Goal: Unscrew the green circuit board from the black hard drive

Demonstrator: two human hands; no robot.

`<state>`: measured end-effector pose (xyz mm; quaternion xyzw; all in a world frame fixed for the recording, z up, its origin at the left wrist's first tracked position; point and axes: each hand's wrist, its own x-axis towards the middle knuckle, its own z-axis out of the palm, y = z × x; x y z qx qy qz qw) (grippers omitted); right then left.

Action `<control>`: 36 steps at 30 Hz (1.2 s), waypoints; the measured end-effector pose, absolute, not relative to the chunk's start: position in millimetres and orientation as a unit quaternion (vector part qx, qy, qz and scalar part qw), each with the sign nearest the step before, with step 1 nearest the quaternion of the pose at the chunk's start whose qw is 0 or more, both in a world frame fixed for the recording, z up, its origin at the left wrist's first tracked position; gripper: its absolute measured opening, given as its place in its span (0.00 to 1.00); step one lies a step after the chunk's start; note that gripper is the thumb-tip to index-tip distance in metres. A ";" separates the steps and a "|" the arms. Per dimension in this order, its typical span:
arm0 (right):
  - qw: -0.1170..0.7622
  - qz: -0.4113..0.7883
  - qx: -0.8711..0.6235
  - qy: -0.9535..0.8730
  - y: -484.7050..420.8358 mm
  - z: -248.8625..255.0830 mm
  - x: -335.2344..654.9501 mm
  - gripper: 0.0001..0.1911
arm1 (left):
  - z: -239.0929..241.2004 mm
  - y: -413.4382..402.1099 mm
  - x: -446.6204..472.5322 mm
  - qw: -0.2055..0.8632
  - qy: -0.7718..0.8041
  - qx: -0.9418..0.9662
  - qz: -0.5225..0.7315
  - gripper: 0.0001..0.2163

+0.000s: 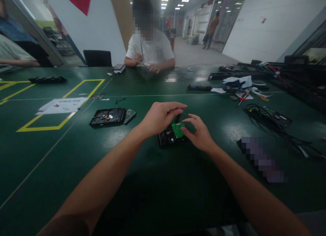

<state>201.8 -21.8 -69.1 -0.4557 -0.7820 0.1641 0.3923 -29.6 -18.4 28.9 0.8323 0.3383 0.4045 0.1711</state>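
Note:
A black hard drive (165, 139) with a green circuit board (177, 130) on it lies on the table before me. My left hand (160, 118) is above its far side, fingers closed around a dark screwdriver (178, 118), mostly hidden under the fingers; its thin shaft points down at the board. My right hand (198, 132) is at the board's right edge, thumb and fingers curved and apart, holding nothing. I cannot tell whether its thumb touches the board. The right part of the drive is covered by this hand.
To the left lie another opened drive (108, 117) and a loose circuit board (130, 116). A paper sheet (62, 105) rests inside yellow tape. At right are cabled parts (276, 115), a red-tipped tool (241, 100) and a blurred pack (262, 159). A person (150, 53) sits opposite.

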 end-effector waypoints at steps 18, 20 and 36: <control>0.309 0.164 -0.477 -0.806 -18.4 -92.7 201.5 0.17 | 8.1 -10.4 -16.8 0.308 0.324 0.757 0.477 0.13; 0.308 0.163 -0.476 -0.807 -19.2 -92.0 201.0 0.18 | 5.4 -6.5 -18.7 0.340 0.317 0.747 0.476 0.14; 0.280 0.176 -0.460 -0.824 -24.2 -84.1 202.7 0.20 | -13.1 4.9 -17.5 0.302 0.372 0.679 0.556 0.16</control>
